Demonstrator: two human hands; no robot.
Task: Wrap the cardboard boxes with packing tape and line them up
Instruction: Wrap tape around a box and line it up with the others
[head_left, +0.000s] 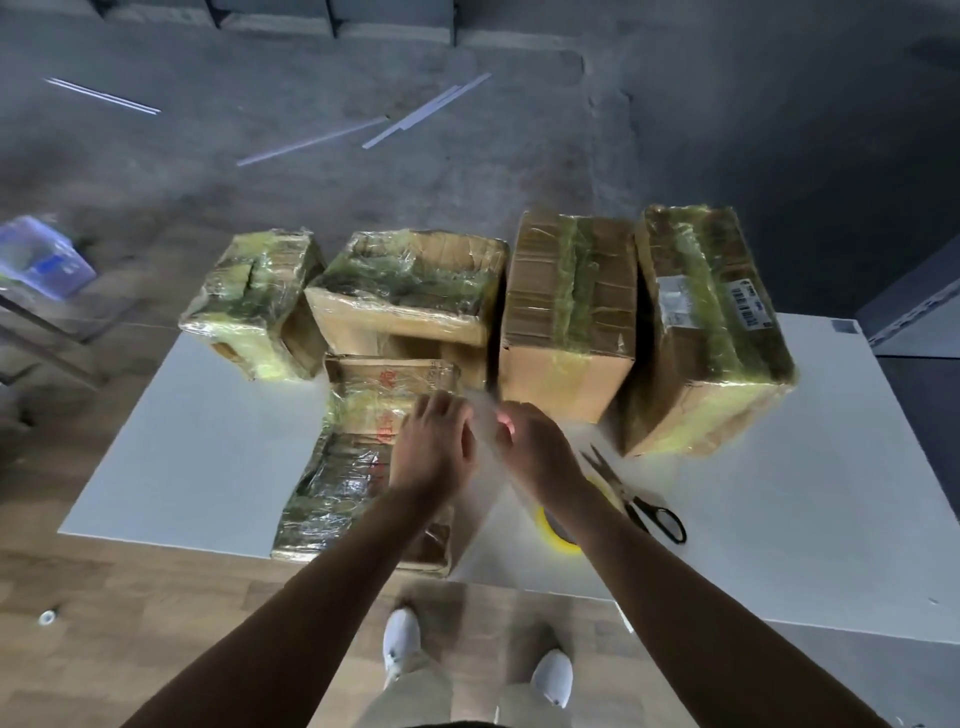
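Observation:
Several tape-wrapped cardboard boxes stand in a row along the far side of the white table (197, 467): a small one (249, 301), a wide one (415, 286), a tall one (569, 312) and a labelled one (711, 322). A nearer box (343, 467) with red print, partly wrapped, lies at the table's front edge. Above its right end, my left hand (434, 441) and my right hand (535, 447) meet and pinch a strip of clear tape (485, 421) between them. The yellow tape roll (558, 535) lies on the table under my right forearm.
Black-handled scissors (639, 499) lie right of the tape roll. A clear plastic bin (41, 260) sits on a stand to the left. Thin white strips (426, 111) lie on the grey floor beyond. My white shoes (400, 644) stand at the table's near edge.

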